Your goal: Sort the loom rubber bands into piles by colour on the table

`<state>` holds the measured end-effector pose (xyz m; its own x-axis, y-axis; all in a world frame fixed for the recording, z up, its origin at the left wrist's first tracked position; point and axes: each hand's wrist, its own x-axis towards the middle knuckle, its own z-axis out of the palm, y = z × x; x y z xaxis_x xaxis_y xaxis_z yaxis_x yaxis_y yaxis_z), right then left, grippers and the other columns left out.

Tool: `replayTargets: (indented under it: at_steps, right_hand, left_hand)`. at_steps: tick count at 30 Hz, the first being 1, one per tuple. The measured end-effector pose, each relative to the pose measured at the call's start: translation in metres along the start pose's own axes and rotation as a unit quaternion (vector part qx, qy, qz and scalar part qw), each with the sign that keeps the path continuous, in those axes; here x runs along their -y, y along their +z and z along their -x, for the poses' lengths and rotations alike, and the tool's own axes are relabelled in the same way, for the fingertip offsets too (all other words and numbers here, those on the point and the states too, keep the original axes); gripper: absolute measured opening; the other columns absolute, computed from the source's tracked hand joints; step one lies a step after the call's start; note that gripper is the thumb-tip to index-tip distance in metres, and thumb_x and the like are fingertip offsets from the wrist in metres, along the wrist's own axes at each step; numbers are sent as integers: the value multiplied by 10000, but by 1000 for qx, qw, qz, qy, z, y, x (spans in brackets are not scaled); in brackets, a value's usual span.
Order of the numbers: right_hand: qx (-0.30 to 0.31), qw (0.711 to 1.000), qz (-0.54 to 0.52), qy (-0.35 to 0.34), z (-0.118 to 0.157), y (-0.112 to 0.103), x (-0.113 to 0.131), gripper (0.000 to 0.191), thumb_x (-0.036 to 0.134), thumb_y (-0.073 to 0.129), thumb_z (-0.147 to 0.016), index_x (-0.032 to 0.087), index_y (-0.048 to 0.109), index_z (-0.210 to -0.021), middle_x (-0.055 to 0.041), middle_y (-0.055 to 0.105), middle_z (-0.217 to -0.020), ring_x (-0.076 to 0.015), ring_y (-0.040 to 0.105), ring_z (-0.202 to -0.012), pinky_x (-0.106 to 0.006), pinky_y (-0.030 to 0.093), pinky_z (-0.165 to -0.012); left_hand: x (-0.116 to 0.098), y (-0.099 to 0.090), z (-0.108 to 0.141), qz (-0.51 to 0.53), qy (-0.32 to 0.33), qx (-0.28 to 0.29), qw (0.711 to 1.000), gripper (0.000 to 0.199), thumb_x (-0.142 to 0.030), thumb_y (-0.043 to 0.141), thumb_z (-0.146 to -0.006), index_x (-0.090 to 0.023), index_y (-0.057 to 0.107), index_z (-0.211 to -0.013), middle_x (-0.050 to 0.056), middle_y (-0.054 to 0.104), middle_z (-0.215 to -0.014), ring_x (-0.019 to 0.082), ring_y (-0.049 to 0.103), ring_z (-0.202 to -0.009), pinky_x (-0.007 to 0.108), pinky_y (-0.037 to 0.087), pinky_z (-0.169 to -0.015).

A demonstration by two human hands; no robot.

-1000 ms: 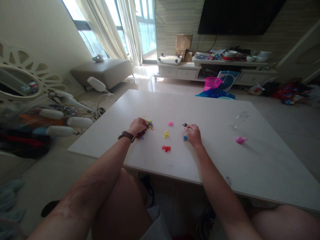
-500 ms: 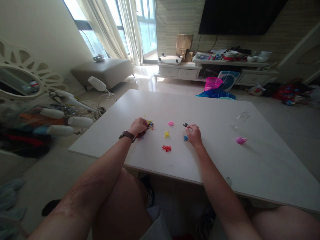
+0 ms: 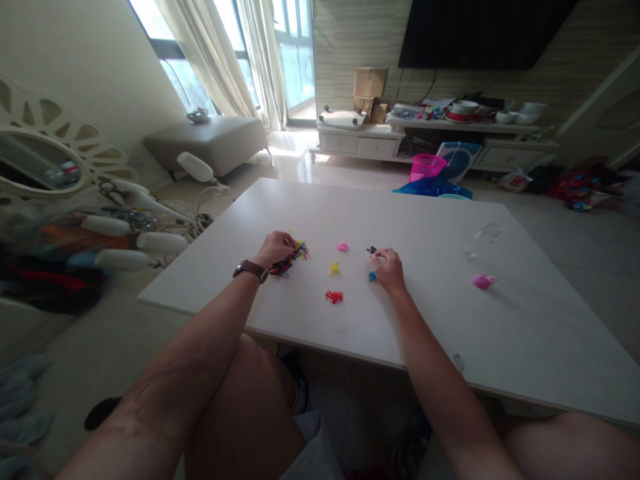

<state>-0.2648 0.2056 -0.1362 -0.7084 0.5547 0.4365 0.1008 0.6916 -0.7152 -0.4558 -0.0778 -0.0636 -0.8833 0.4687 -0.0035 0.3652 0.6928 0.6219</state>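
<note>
My left hand (image 3: 275, 248), with a watch (image 3: 251, 270) on its wrist, is closed at the fingertips beside a mixed pile of small coloured rubber bands (image 3: 301, 251). Dark and red bands (image 3: 281, 267) lie under its near side. My right hand (image 3: 389, 268) has its fingers drawn together between a black cluster (image 3: 371, 250) and a blue cluster (image 3: 373, 276), partly covering both. What either pinch holds is too small to see. Between my hands lie a pink cluster (image 3: 342, 247), a yellow cluster (image 3: 334, 269) and a red cluster (image 3: 334, 297).
The white table (image 3: 420, 220) spans the view. On its right are a pink rounded object (image 3: 483, 281) and a clear container (image 3: 489, 232); a small clear piece (image 3: 459, 362) lies near the front edge. A lamp with white shades (image 3: 163, 243) stands left of the table.
My left hand has drawn slightly left and up, uncovering more of the dark and red bands. My right hand stays nearly still at the black and blue clusters.
</note>
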Motion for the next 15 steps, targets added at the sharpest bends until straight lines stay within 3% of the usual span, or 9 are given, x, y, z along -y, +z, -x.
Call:
replayTargets:
  at_steps: [4,8,15]
  right_hand:
    - [-3,1000,0,-4,-1,-1,2,178,329,537,-848,214,650,-772,-91,676,-958,-264,582,-982,-425,461,-943]
    - [8,999,-29,-40,2,-3,13,160,312,550,-855,211,666,-811,-79,685,-958,-255,594,-982,-409,491,-883]
    - [129,979,-119,-105,24,8,54,128,299,598,-869,214,683,-915,-47,690,-904,-198,648,-861,-322,518,-717]
  left_hand:
    - [0,2,0,47,23,12,999,174,-200,703,-588,-136,747,-743,37,704,-675,153,620,-646,225,441,-567]
    - [-8,8,3,127,48,76,988,202,-248,744,-596,-135,734,-764,32,697,-660,149,622,-624,236,462,-568]
    - [-48,26,16,202,116,202,951,228,-217,783,-647,-118,727,-844,65,739,-730,165,682,-688,252,504,-615]
